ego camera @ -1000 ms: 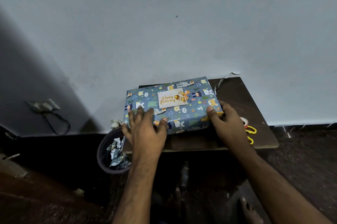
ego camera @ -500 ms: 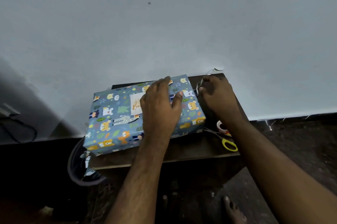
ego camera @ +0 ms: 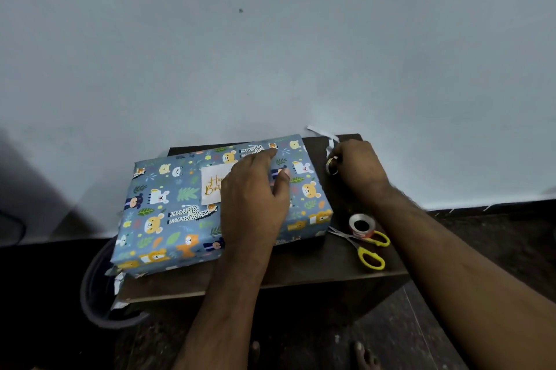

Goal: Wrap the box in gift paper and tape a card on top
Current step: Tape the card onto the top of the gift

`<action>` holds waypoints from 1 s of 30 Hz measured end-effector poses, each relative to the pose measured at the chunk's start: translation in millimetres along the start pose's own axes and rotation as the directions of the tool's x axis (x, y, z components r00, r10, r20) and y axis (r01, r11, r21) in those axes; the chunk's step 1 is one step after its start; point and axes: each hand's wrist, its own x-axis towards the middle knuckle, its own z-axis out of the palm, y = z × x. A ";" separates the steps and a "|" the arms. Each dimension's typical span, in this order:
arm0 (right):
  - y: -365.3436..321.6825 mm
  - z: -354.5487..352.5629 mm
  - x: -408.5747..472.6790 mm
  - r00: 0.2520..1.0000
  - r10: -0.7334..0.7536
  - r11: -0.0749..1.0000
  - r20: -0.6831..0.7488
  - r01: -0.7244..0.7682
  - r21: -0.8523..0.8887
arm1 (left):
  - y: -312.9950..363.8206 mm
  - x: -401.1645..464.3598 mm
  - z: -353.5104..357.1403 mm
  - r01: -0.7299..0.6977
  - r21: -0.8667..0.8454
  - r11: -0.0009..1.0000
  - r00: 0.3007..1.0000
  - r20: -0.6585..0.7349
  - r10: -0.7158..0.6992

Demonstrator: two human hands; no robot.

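Note:
The box (ego camera: 168, 219), wrapped in blue paper with cartoon animals, lies flat on a small dark table (ego camera: 304, 273). A white "Happy Birthday" card (ego camera: 212, 186) sits on its top. My left hand (ego camera: 255, 201) lies flat on the box top, fingers spread, and covers the card's right half. My right hand (ego camera: 358, 171) is at the table's back right corner, beside the box. It is closed around a small dark roll (ego camera: 332, 165), from which a thin white strip (ego camera: 323, 136) curls up against the wall.
A tape roll (ego camera: 362, 225) and yellow-handled scissors (ego camera: 368, 253) lie on the table right of the box. A dark round bin (ego camera: 93, 294) with paper scraps stands at the table's left front. The wall rises directly behind. Bare toes (ego camera: 362, 353) show on the floor below.
My left hand went from the box's front edge onto its top, over the card. My right hand left the box's right side and reached the back corner, closing on the small roll.

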 end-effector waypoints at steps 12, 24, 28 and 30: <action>-128.2 -121.8 -141.2 0.922 -0.388 0.758 0.010 0.313 0.572 | 35.6 -71.5 -52.7 0.094 -0.613 0.785 0.995 0.078 -0.058; -268.5 -81.8 -199.0 0.893 -0.448 0.746 -0.030 0.392 0.539 | -30.8 -65.3 -230.0 0.487 -0.729 0.481 0.824 0.201 -0.529; -300.2 -39.0 -204.2 0.894 -0.442 0.796 0.070 0.355 0.490 | -101.2 -59.3 -270.1 0.602 -0.373 0.706 0.795 0.197 -0.574; -313.6 -17.9 -202.3 0.878 -0.457 0.816 0.145 0.349 0.460 | -130.7 -66.9 -278.2 0.621 -0.295 0.726 0.781 0.151 -0.606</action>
